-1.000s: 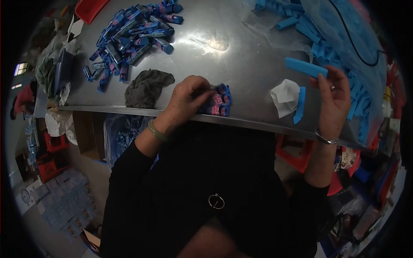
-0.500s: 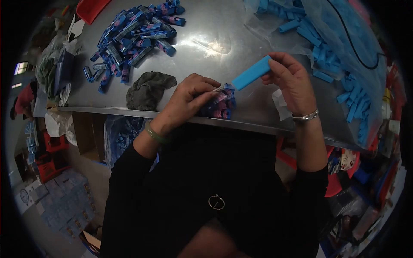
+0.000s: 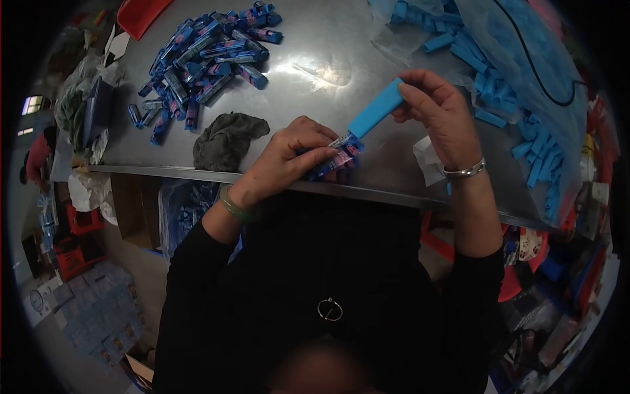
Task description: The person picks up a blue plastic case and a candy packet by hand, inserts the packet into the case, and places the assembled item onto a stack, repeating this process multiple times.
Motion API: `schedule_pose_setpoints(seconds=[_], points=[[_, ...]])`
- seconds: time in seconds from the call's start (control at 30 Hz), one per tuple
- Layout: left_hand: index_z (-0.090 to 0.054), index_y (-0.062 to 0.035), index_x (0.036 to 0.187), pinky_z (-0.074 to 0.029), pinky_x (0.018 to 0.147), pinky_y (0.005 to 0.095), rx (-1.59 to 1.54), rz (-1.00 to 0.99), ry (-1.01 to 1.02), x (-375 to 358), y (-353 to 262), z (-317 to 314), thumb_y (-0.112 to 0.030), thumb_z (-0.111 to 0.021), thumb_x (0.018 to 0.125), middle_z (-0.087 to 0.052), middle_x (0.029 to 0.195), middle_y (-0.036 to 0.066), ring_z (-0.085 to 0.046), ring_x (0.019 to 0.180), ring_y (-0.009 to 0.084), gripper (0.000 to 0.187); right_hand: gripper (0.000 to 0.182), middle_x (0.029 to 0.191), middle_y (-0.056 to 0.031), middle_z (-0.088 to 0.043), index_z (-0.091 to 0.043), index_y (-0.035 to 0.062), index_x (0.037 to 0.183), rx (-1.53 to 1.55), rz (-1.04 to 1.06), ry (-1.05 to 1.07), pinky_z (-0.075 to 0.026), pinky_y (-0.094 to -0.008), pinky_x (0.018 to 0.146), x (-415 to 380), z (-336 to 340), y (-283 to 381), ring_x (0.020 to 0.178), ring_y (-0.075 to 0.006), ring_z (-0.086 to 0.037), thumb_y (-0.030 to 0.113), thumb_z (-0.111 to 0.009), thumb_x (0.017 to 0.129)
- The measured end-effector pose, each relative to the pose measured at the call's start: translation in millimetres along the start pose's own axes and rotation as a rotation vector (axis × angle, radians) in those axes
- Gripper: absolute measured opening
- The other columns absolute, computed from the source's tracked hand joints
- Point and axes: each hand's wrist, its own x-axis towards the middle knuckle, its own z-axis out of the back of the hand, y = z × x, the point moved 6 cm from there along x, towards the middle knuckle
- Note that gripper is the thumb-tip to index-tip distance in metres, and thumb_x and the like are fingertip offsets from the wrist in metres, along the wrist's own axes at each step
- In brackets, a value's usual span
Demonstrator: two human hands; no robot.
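A smooth, matte sky-blue plastic cap [image 3: 375, 109], long and boxy, is pinched in the right hand [image 3: 441, 113] and meets the glossy printed tube [image 3: 333, 155] clamped in the left hand [image 3: 289, 159] above the brushed steel counter [image 3: 315, 85].

Left hand [image 3: 289, 157] gripped a printed tube [image 3: 331, 157] at the table [image 3: 315, 72] edge, right hand [image 3: 436, 111] pinched the blue cap [image 3: 375, 108], its end meeting the tube's tip; grey rag [image 3: 226, 139] lay beside.

No legible txt. Pink/blue print on tubes [image 3: 203, 59] at 11 o'clock on desk [image 3: 315, 79]: too blurred to read.
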Motion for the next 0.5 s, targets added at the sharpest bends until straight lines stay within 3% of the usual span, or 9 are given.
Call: schedule_pose_setpoints(seconds=[0.17, 0.33, 0.5], points=[[-0.070, -0.0034, 0.092, -0.044, 0.084, 0.0301, -0.173, 0.008, -0.026, -1, 3, 1, -0.010, -0.066, 0.086, -0.067, 0.098, 0.008, -0.055, 0.094, 0.0183, 0.009, 0.032, 0.090, -0.0051, -0.066, -0.059, 0.0012, 0.114, 0.068, -0.054, 0.002, -0.052, -0.0274, 0.074, -2, 9, -1, 0.078, -0.0116, -0.063, 0.024, -0.063, 0.092], [-0.070, -0.0036, 0.093, -0.044, 0.084, 0.0302, -0.143, -0.010, -0.003, -1, 0, -1, -0.010, -0.065, 0.087, -0.067, 0.099, 0.008, -0.055, 0.095, 0.0181, 0.010, 0.033, 0.090, -0.0056, -0.065, -0.059, 0.0010, 0.114, 0.070, -0.131, 0.098, -0.052, -0.0269, 0.073, -5, -2, -4, 0.078, -0.0124, -0.063, 0.025, -0.063, 0.092], [-0.071, -0.0041, 0.094, -0.044, 0.084, 0.0310, -0.181, 0.011, -0.017, 0, 1, -3, -0.010, -0.065, 0.087, -0.067, 0.098, 0.007, -0.054, 0.094, 0.0181, 0.011, 0.027, 0.091, -0.0069, -0.066, -0.059, 0.0004, 0.111, -0.077, -0.010, 0.058, -0.053, -0.0247, 0.071, -5, -10, 7, 0.077, -0.0122, -0.065, 0.019, -0.063, 0.092]])
